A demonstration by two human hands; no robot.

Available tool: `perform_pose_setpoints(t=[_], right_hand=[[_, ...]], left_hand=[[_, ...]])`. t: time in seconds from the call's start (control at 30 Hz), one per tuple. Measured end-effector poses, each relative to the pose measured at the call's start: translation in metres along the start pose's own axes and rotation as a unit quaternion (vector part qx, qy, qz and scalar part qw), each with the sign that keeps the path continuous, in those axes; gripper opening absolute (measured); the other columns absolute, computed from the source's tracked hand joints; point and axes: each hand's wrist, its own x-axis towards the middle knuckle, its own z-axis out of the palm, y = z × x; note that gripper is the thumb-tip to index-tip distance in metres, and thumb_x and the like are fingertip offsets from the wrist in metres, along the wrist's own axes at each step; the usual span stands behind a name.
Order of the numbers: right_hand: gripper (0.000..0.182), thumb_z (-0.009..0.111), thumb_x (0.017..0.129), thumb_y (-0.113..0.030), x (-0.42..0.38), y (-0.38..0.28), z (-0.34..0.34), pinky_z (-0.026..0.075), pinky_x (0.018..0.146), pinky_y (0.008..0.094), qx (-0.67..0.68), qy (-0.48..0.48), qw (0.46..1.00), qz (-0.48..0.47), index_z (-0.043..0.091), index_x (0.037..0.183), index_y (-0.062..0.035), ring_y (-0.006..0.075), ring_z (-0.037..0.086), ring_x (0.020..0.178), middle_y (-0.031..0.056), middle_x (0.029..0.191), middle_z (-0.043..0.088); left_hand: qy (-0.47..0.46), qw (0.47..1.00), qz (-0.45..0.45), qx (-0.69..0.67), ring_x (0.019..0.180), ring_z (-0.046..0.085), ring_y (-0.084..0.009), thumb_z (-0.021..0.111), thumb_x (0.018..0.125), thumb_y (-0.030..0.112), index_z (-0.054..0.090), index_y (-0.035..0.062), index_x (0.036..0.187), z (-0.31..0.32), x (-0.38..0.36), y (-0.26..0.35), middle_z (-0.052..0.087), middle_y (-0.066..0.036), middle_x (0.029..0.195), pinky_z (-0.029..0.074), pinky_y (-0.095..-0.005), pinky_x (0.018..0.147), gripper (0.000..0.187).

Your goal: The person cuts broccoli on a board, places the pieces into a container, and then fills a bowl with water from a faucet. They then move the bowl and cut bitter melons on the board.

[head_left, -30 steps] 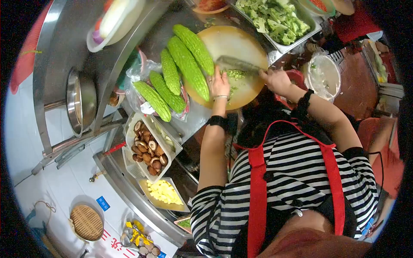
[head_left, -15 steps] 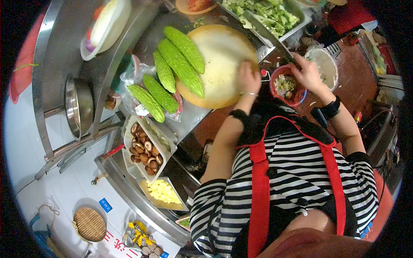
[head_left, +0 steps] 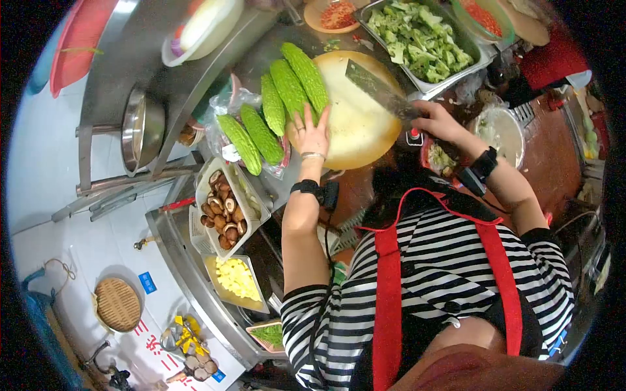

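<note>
A bitter gourd (head_left: 306, 78) is lain across the left edge of the round wooden chopping board (head_left: 362, 124), a second gourd (head_left: 289, 88) touching it alongside; the left hand (head_left: 312, 133) is laid flat on their near ends, fingers spread, nothing pinched. A cleaver (head_left: 378, 94) is gripped in the closed right hand (head_left: 438, 122), blade held above the bare middle of the board, tip pointed away from the body. Judged step: one gourd being drawn onto the board for cutting. It would be done well if a single gourd were slid fully onto the board clear of its neighbour, the fingertips curled back before the blade is lowered, and the blade kept raised until the gourd is steady. Three more gourds (head_left: 261, 133) are seen on a plastic bag (head_left: 225, 124) on the steel counter (head_left: 274, 45), just beside the board. Beyond the board a steel tray (head_left: 479, 55) is filled with chopped green vegetable; a small orange dish (head_left: 336, 16) holds chopped red matter, kind not told. Near the right wrist a red bowl (head_left: 435, 159) holds pale green scraps, mostly hidden. Below the counter, a white basket (head_left: 212, 179) holds halved mushrooms, a steel tray (head_left: 222, 296) holds yellow cubes, and a smaller tray (head_left: 267, 333) holds something green.
</note>
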Motion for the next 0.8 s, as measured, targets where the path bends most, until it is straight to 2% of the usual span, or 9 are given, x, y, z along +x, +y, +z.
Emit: perform_pose_setpoints(t=[0.07,0.13,0.2,0.37,0.53,0.6,0.67,0.7,0.8], right_hand=[[0.042,0.058,0.070,-0.009,0.014,-0.010,0.010,0.045,0.070,0.0290,0.141,-0.014,0.988,0.059,0.050,0.109,0.0046,0.0197,0.056,0.075,0.0100,0.085,0.059],[0.043,0.057,0.070,-0.012,0.026,-0.004,0.015,0.045,0.071,0.0301,0.093,0.004,0.995,0.019,0.050,0.110,0.0020,0.0206,0.056,0.076,0.0124,0.088,0.059],[0.043,0.056,0.070,-0.015,0.036,-0.001,0.018,0.045,0.073,0.0324,-0.083,0.041,0.994,-0.051,0.052,0.111,-0.0022,0.0249,0.057,0.080,0.0163,0.093,0.059],[0.058,0.060,0.070,-0.026,0.052,0.016,0.048,0.046,0.067,0.0420,-0.367,0.101,0.925,-0.021,0.038,0.124,-0.0192,0.0323,0.058,0.079,0.0186,0.090,0.057],[0.050,0.058,0.073,-0.024,0.063,0.005,0.066,0.047,0.067,0.0420,-0.430,0.074,0.899,0.040,0.043,0.120,-0.0160,0.0333,0.058,0.079,0.0169,0.091,0.056],[0.047,0.061,0.072,-0.021,0.061,-0.018,0.045,0.047,0.068,0.0370,-0.326,0.094,0.930,-0.141,0.046,0.115,-0.0109,0.0284,0.057,0.080,0.0146,0.094,0.055],[0.047,0.066,0.070,-0.019,0.039,-0.116,0.015,0.045,0.068,0.0304,-0.117,0.110,0.950,-0.269,0.049,0.112,-0.0063,0.0210,0.054,0.081,0.0114,0.096,0.054],[0.042,0.062,0.074,-0.016,0.013,-0.170,0.002,0.044,0.066,0.0282,-0.071,0.134,0.920,-0.360,0.048,0.110,-0.0012,0.0153,0.052,0.077,0.0073,0.094,0.054],[0.039,0.061,0.074,-0.012,-0.048,-0.256,-0.033,0.043,0.068,0.0298,-0.029,0.231,0.774,-0.589,0.048,0.109,-0.0008,0.0170,0.050,0.083,0.0084,0.099,0.052]], left_hand=[[-0.010,1.000,0.006,0.022,0.123,0.023,-0.0404,0.055,0.073,0.020,0.036,0.0369,0.125,0.000,0.000,-0.005,0.023,-0.011,0.137,0.024,-0.0507,0.098,0.058],[-0.012,0.998,0.027,0.062,0.120,0.029,-0.0393,0.047,0.079,0.019,0.043,0.0381,0.119,0.002,0.002,-0.008,0.030,-0.009,0.134,0.026,-0.0516,0.096,0.045],[-0.030,0.997,0.033,0.065,0.121,0.026,-0.0390,0.043,0.080,0.017,0.042,0.0382,0.120,0.011,0.009,-0.018,0.027,-0.009,0.136,0.024,-0.0513,0.097,0.045],[-0.095,0.994,0.034,0.045,0.128,0.014,-0.0360,0.037,0.079,0.006,0.040,0.0368,0.121,0.022,0.038,-0.043,0.017,-0.007,0.141,0.016,-0.0468,0.103,0.052],[-0.103,0.992,0.030,0.069,0.128,0.015,-0.0349,0.037,0.079,0.007,0.035,0.0410,0.124,0.026,0.071,-0.068,0.016,-0.005,0.141,0.016,-0.0457,0.104,0.056],[-0.096,0.995,-0.003,0.035,0.127,0.017,-0.0335,0.036,0.080,0.007,0.035,0.0407,0.124,0.020,0.081,-0.071,0.018,-0.006,0.140,0.017,-0.0452,0.103,0.055],[-0.088,0.995,-0.016,0.053,0.127,0.019,-0.0326,0.041,0.080,0.012,0.033,0.0369,0.126,0.016,0.088,-0.071,0.020,-0.008,0.139,0.018,-0.0458,0.102,0.053],[-0.075,0.994,-0.008,0.073,0.127,0.020,-0.0325,0.044,0.079,0.015,0.033,0.0343,0.127,0.012,0.090,-0.069,0.021,-0.009,0.139,0.018,-0.0466,0.102,0.053],[-0.013,0.997,0.014,0.081,0.126,0.020,-0.0327,0.052,0.076,0.022,0.034,0.0263,0.128,0.012,0.087,-0.059,0.023,-0.010,0.138,0.016,-0.0493,0.101,0.055]])
